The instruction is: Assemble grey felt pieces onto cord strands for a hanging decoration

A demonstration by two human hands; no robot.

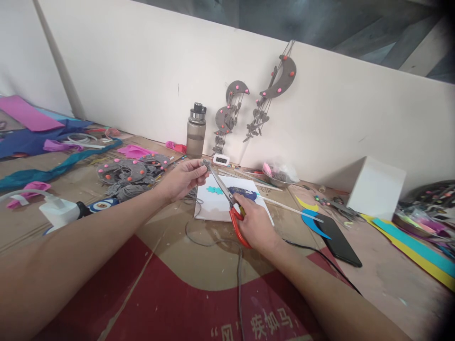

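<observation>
left hand (186, 180) pinches a grey piece (205, 163), right hand (256, 223) grips scissors (231, 201); white paper (212, 209) below, bottle (195, 137) behind.

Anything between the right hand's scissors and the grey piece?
Nothing visible. The scissors in the right hand have their tips right by the grey piece pinched in the left hand; contact is unclear.

In front of you stands a plain white wall (135, 71) — dark grey surfaces (270, 16) show above its slanting top edge — and brown-and-red cardboard (170, 298) covers part of your counter (387, 274).
</observation>
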